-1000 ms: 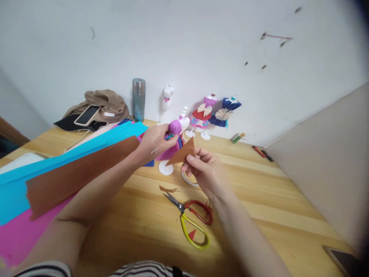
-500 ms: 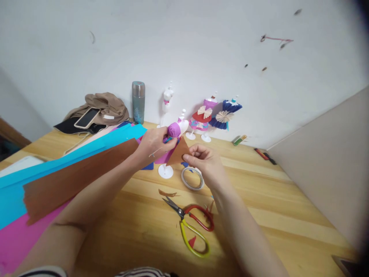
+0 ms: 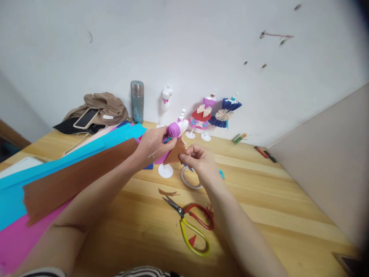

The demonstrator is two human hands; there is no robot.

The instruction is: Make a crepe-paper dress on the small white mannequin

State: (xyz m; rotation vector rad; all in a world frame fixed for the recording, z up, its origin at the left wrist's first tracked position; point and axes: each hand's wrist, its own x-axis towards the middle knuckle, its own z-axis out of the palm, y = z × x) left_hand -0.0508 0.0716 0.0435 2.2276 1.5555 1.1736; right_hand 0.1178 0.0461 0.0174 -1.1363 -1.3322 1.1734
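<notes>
My left hand (image 3: 155,142) is closed around a small white mannequin (image 3: 173,129) with purple paper wrapped on its chest. The mannequin's round white base (image 3: 165,171) shows below on the table. Between the thumb and fingers of my right hand (image 3: 197,157) is a brown paper piece (image 3: 175,152), roughly triangular, held against the mannequin's lower part. My fingers hide where the brown piece meets the figure. A white tape roll (image 3: 186,181) lies just under my right hand. Nearer to me lie scissors (image 3: 181,212) with one red and one yellow handle, blades slightly apart.
Brown (image 3: 77,179), blue and pink paper sheets cover the left side. Along the wall stand a flask (image 3: 137,102), a bare mannequin (image 3: 166,98) and two dressed ones, pink-red (image 3: 199,120) and navy (image 3: 226,113). A phone (image 3: 86,118) rests on brown cloth (image 3: 111,107). Paper scraps lie near the scissors.
My right hand has moved slightly left with the brown paper, bringing it closer to the mannequin. A small blue scrap to the right of my wrist now shows more. My left hand keeps its hold.
</notes>
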